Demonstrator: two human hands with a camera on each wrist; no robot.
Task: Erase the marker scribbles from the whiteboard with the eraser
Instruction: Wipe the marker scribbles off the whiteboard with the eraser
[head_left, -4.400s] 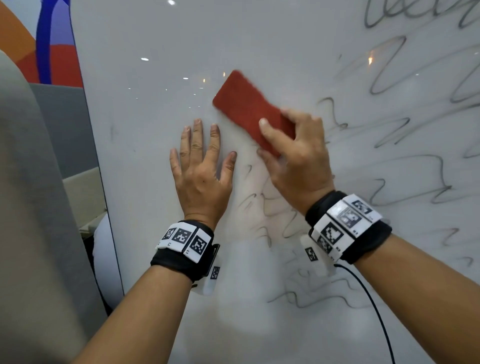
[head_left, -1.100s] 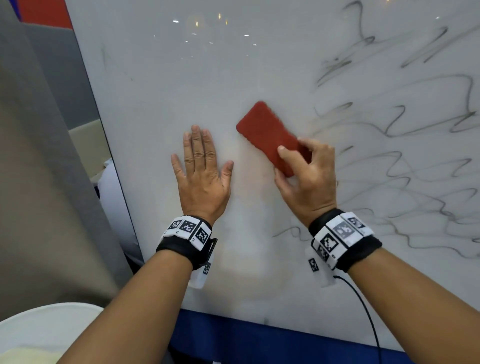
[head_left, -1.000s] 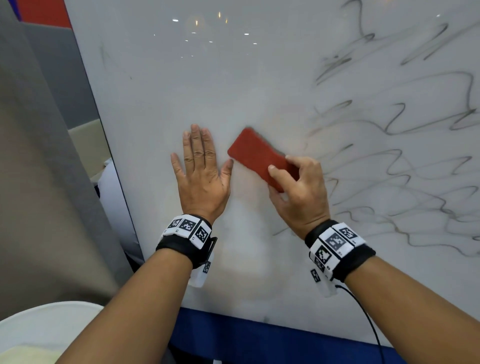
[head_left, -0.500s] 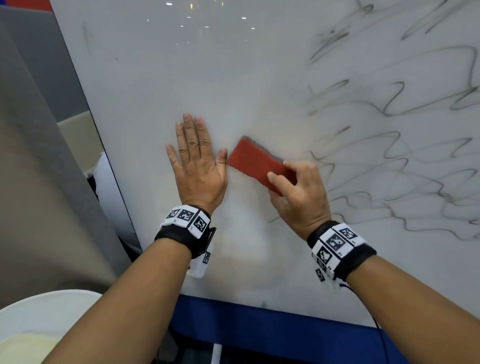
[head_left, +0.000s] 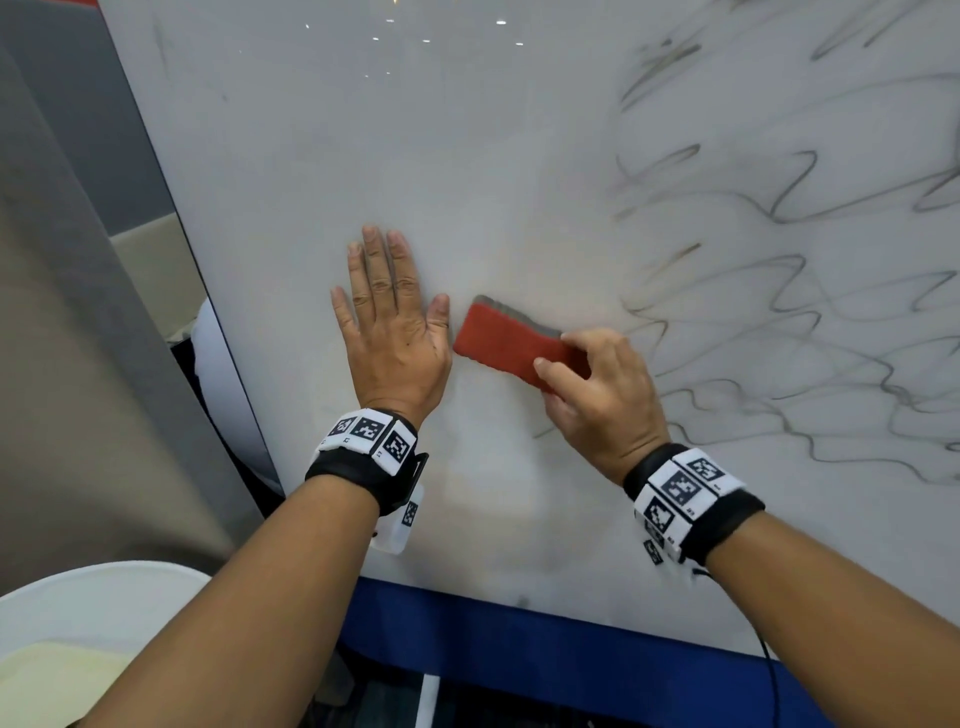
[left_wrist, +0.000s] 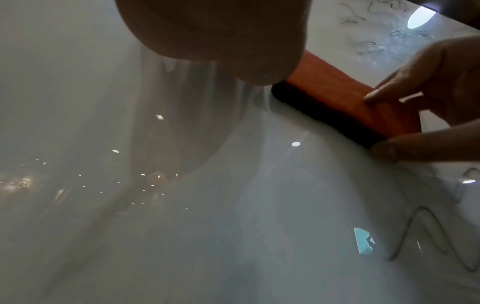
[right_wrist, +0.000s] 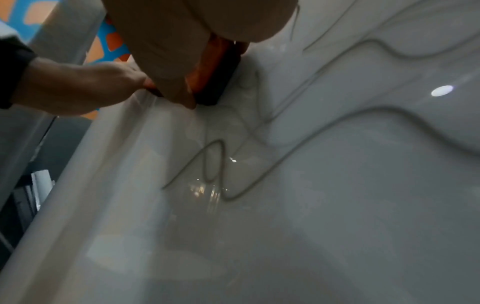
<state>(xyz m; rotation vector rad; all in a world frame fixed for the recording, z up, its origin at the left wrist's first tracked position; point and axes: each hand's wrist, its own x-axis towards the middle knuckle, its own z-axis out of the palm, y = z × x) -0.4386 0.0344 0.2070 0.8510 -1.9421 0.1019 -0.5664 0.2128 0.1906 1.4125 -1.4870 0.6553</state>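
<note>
A white whiteboard (head_left: 467, 156) fills the head view, and grey marker scribbles (head_left: 789, 332) cover its right half. My right hand (head_left: 597, 395) grips the right end of a red eraser (head_left: 501, 340) with a dark felt underside, pressed flat on the board. The eraser's left end almost touches the thumb of my left hand (head_left: 387, 332), which lies flat on the board with straight fingers. In the left wrist view the eraser (left_wrist: 345, 98) shows its dark felt edge on the board. The right wrist view shows the eraser (right_wrist: 215, 72) under my fingers and scribbles (right_wrist: 259, 164) close below it.
The board's left edge (head_left: 208, 291) borders a grey and beige panel (head_left: 78, 312). A blue strip (head_left: 519, 634) runs under the board's bottom edge. A white round object (head_left: 93, 603) sits at the lower left. The board's left half shows only faint smudges.
My right hand has slid the eraser down and to the left, up to my left thumb. Scribbles in the middle of the board are wiped away. The left hand stays flat.
</note>
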